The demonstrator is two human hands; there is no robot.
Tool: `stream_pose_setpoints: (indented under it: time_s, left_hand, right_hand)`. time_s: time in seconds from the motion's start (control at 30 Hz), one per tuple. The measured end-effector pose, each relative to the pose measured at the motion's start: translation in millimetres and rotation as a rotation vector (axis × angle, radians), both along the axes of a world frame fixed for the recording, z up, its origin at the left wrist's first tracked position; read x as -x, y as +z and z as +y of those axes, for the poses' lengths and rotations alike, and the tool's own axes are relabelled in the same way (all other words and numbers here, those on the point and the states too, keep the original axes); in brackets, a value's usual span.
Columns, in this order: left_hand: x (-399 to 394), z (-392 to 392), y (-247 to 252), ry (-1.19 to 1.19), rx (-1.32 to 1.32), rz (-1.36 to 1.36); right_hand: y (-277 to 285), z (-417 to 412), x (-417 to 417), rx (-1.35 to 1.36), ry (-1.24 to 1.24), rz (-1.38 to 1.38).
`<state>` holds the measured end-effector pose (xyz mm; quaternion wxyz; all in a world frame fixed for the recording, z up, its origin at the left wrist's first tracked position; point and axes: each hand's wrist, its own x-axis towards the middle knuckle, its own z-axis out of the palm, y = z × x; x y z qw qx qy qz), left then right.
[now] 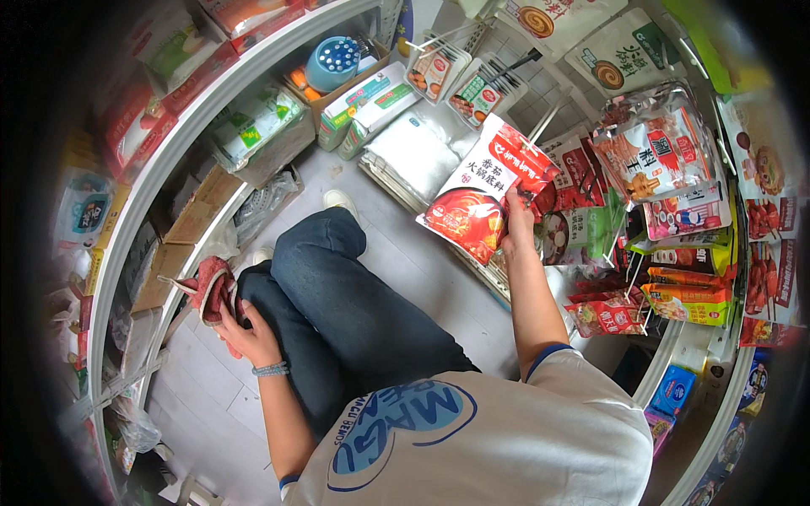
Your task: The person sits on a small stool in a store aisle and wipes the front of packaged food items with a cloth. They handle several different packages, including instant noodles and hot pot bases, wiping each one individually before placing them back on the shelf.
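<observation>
My right hand [520, 222] grips the lower right edge of a red and white packet of hotpot soup base [471, 190], which bears writing and a picture of a red soup. The packet is in front of a wire hook rack, its printed face towards me. On the left, my left hand [250, 335] is closed around a crumpled red cloth [215, 291] with a pale trim, held beside my knee. Just right of my right hand hang a dark red packet [576, 167] and a green and white packet [585, 231].
Several seasoning packets [658, 158] hang from hooks at the right. A stack of clear plastic bags [411, 152] lies on a low shelf ahead. White-edged shelving [104, 265] curves along my left, with cardboard boxes [202, 202] low down. Grey floor [221, 411] shows around my legs.
</observation>
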<state>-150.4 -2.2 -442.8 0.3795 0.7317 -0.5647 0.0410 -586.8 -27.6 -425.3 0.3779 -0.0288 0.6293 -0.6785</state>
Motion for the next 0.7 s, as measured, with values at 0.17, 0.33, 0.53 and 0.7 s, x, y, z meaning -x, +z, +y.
stream_pose_setpoints:
  time_s: [0.17, 0.33, 0.53, 0.7]
  left_hand:
    - [2, 1, 5, 0.012, -0.063, 0.0]
    - [5, -1, 4, 0.025, -0.066, 0.07]
    - [5, -3, 4, 0.038, -0.118, 0.037]
    - [9, -5, 6, 0.093, -0.151, 0.074]
  right_hand:
    - [-16, -16, 19, -0.024, -0.037, 0.052]
    - [-45, -57, 73, -0.05, -0.119, 0.288]
    - [-62, -104, 106, -0.138, -0.154, 0.167]
    - [-100, -70, 94, -0.035, 0.007, 0.528]
